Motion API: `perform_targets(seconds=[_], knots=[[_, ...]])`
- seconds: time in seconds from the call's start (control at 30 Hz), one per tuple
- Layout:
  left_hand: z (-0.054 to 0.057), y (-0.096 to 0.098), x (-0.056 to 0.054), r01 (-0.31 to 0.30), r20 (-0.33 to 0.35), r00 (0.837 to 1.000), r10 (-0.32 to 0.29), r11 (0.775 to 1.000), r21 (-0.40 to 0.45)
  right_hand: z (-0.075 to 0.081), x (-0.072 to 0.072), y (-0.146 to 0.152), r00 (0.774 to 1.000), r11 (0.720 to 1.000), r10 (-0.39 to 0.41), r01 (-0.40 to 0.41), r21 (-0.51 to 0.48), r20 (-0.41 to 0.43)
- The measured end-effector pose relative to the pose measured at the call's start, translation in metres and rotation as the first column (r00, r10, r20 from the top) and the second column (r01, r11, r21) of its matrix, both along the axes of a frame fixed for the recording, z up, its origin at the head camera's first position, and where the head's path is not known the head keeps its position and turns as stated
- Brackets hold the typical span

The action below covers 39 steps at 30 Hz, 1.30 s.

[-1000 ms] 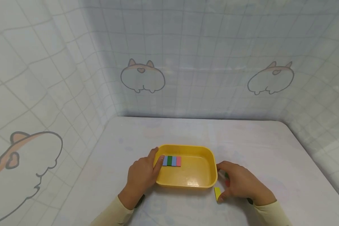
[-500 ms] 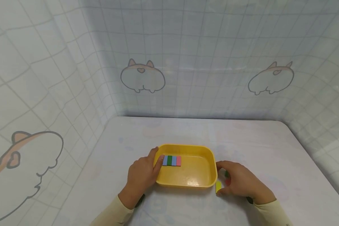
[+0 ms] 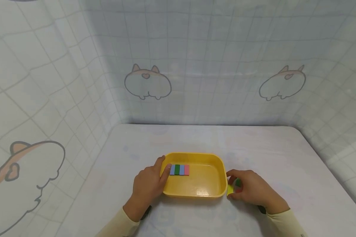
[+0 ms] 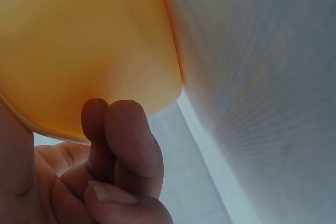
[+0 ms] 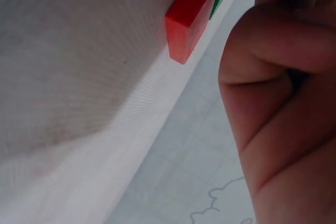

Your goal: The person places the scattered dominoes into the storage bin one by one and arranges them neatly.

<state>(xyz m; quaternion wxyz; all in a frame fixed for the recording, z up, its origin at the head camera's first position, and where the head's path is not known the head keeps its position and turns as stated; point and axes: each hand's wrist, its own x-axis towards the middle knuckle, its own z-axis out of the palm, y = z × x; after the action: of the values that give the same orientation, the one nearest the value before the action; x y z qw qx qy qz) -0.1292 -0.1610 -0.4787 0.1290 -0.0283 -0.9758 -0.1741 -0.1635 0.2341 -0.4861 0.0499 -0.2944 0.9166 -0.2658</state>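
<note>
A shallow yellow tray (image 3: 207, 181) stands on the table. My left hand (image 3: 147, 182) grips its left end, thumb over the rim and fingers against the outer wall; the left wrist view shows the fingertips on the tray wall (image 4: 68, 40). Inside lies a row of flat dominoes: blue, green (image 3: 177, 170), blue and pink (image 3: 186, 170), its left end by my thumb. Just right of the tray, my right hand (image 3: 252, 187) pinches a yellow domino (image 3: 230, 190) between thumb and finger. That grip is hidden in the right wrist view.
Under my right hand lie a green domino (image 3: 238, 182) and a red domino (image 5: 190, 17), partly covered by the hand in the head view. The table (image 3: 264, 144) has a pale cloth. Checked curtains (image 3: 213, 79) with cartoon animals hang behind and at the sides.
The yellow domino has slid away from me along the tray's right side, and my right thumb has drawn in with it towards the finger. My left hand keeps its hold on the tray.
</note>
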Motion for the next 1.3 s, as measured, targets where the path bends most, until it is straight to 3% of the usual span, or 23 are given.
perform_targets(seconds=[0.33, 0.57, 0.93, 1.3], knots=[[-0.0026, 0.0025, -0.0006, -0.005, -0.029, 1.000, 0.005, 1.000, -0.004, 0.0004, -0.0037, 0.0053, 0.999, 0.999, -0.010, 0.012, 0.041, -0.038], [-0.0034, 0.0030, -0.0005, 0.003, -0.049, 0.999, -0.004, 1.000, -0.006, 0.0020, -0.0047, 0.0085, 1.000, 0.999, -0.005, 0.005, 0.034, 0.017], [-0.0024, 0.0019, -0.0014, -0.005, -0.032, 0.999, 0.005, 1.000, -0.001, 0.0001, -0.0088, 0.0095, 0.999, 0.999, 0.032, -0.032, -0.004, 0.036], [-0.0039, 0.0012, -0.0003, 0.000, -0.034, 0.999, 0.000, 1.000, 0.007, 0.0084, -0.0101, 0.0066, 0.993, 0.997, 0.073, -0.070, -0.035, 0.095]])
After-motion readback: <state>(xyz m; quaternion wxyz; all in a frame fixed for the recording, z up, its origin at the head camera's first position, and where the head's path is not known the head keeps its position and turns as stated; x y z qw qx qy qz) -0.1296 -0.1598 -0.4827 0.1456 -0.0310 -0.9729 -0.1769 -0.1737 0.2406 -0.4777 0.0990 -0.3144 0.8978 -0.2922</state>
